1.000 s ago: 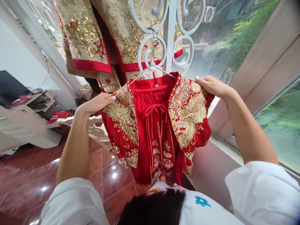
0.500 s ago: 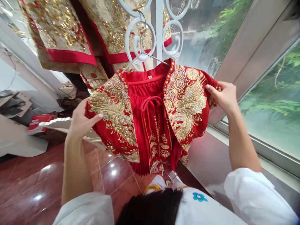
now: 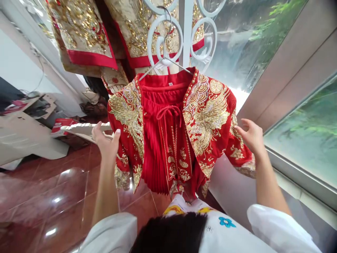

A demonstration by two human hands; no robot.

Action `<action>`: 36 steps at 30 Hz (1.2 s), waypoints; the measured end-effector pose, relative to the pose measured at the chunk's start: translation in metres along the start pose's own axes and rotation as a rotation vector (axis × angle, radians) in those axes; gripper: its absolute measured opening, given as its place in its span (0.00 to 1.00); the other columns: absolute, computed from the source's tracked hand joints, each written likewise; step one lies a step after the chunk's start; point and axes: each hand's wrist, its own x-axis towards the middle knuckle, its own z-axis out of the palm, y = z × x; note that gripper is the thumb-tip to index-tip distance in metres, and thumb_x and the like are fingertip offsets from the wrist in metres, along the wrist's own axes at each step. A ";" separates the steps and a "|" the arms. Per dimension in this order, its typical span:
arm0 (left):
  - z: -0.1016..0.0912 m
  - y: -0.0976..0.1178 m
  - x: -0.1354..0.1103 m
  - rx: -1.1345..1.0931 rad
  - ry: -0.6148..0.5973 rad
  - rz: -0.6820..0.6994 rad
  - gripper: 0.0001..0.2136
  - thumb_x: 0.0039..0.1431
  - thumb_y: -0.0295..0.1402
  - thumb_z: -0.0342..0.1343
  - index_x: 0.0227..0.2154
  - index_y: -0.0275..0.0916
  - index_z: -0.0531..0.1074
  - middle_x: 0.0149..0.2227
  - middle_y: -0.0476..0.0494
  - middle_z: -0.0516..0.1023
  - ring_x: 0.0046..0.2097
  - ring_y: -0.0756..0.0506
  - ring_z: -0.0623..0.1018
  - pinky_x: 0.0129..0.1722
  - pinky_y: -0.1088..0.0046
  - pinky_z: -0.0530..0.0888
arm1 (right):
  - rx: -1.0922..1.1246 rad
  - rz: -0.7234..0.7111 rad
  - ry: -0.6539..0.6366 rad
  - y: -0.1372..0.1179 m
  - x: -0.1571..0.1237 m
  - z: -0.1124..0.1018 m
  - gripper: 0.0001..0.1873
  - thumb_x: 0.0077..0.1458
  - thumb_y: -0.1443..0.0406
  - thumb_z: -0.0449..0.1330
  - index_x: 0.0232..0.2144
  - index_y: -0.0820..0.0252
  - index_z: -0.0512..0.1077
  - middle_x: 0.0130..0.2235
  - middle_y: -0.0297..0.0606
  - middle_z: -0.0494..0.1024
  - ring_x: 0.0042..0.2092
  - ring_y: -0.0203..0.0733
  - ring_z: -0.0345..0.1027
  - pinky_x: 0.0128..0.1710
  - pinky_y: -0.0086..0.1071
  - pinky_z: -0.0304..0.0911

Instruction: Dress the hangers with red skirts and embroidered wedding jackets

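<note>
A red jacket with gold embroidery hangs open-fronted on a wire hanger. Inside it shows a red pleated skirt with a thin tied bow at its top. My left hand is at the jacket's left-side sleeve, fingers and thumb apart, with no cloth gripped. On the other side my right hand is also open, its thumb close to the sleeve; whether it touches the cloth I cannot tell. Both sleeves hang down.
The hanger is hooked on a white scrolled metal frame. Behind it hang cream and gold sequined garments with red hems. A glass window is at the right. At the left stand a white piece of furniture and a red box.
Both hands have let go of the jacket's shoulders and sleeves and opened. The sleeves have dropped to hang at the sides. The view has shifted slightly to the left.
</note>
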 end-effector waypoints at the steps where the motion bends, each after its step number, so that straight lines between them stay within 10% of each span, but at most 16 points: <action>1: 0.007 0.020 -0.011 0.020 0.160 0.039 0.31 0.54 0.59 0.44 0.45 0.33 0.65 0.46 0.32 0.71 0.48 0.40 0.70 0.48 0.57 0.69 | -0.043 -0.067 0.215 -0.020 -0.013 0.013 0.20 0.51 0.58 0.57 0.43 0.65 0.69 0.42 0.49 0.73 0.41 0.46 0.67 0.44 0.44 0.62; 4: 0.024 0.078 -0.036 0.173 0.083 0.158 0.27 0.49 0.53 0.54 0.42 0.33 0.66 0.43 0.31 0.71 0.48 0.36 0.69 0.49 0.55 0.66 | 0.008 -0.272 0.469 -0.090 -0.054 0.050 0.16 0.57 0.56 0.51 0.40 0.63 0.66 0.37 0.45 0.70 0.36 0.41 0.65 0.38 0.39 0.63; 8: 0.028 0.114 -0.040 0.343 -0.157 0.146 0.14 0.55 0.44 0.53 0.32 0.37 0.68 0.35 0.36 0.73 0.41 0.38 0.71 0.39 0.64 0.66 | -0.179 -0.527 0.360 -0.149 -0.081 0.076 0.28 0.50 0.45 0.55 0.38 0.64 0.64 0.37 0.47 0.69 0.40 0.47 0.61 0.38 0.41 0.61; 12: 0.013 0.111 -0.039 0.283 -0.333 0.272 0.15 0.61 0.34 0.45 0.19 0.39 0.62 0.22 0.44 0.68 0.31 0.45 0.70 0.30 0.71 0.61 | -0.426 -0.467 0.126 -0.156 -0.071 0.087 0.19 0.59 0.53 0.46 0.32 0.64 0.65 0.35 0.47 0.68 0.37 0.45 0.60 0.28 0.33 0.53; 18: -0.010 0.142 -0.032 0.186 -0.288 0.257 0.18 0.60 0.33 0.47 0.14 0.38 0.60 0.18 0.46 0.66 0.25 0.48 0.67 0.26 0.71 0.56 | -0.499 -0.511 -0.028 -0.159 -0.060 0.100 0.19 0.59 0.55 0.47 0.34 0.67 0.66 0.37 0.51 0.69 0.34 0.45 0.62 0.25 0.31 0.47; 24: 0.040 0.224 -0.030 -0.016 -0.390 0.231 0.18 0.63 0.35 0.43 0.22 0.36 0.72 0.24 0.43 0.74 0.29 0.48 0.72 0.30 0.72 0.61 | -0.033 -0.718 -0.236 -0.144 -0.025 0.112 0.05 0.52 0.67 0.46 0.25 0.59 0.58 0.29 0.40 0.67 0.29 0.38 0.57 0.31 0.32 0.52; 29: 0.069 0.214 -0.049 0.098 -0.692 0.151 0.14 0.61 0.34 0.47 0.26 0.36 0.75 0.29 0.40 0.77 0.31 0.45 0.75 0.29 0.71 0.64 | 0.228 -0.733 -0.280 -0.139 -0.015 0.080 0.10 0.48 0.65 0.45 0.18 0.57 0.47 0.20 0.32 0.56 0.24 0.34 0.49 0.27 0.31 0.46; 36: 0.056 0.202 -0.062 0.106 -0.673 0.235 0.12 0.61 0.29 0.46 0.29 0.34 0.75 0.31 0.38 0.78 0.35 0.43 0.77 0.34 0.71 0.69 | 0.276 -0.850 -0.292 -0.186 -0.059 0.072 0.10 0.48 0.65 0.44 0.18 0.57 0.46 0.20 0.33 0.55 0.24 0.34 0.48 0.28 0.31 0.44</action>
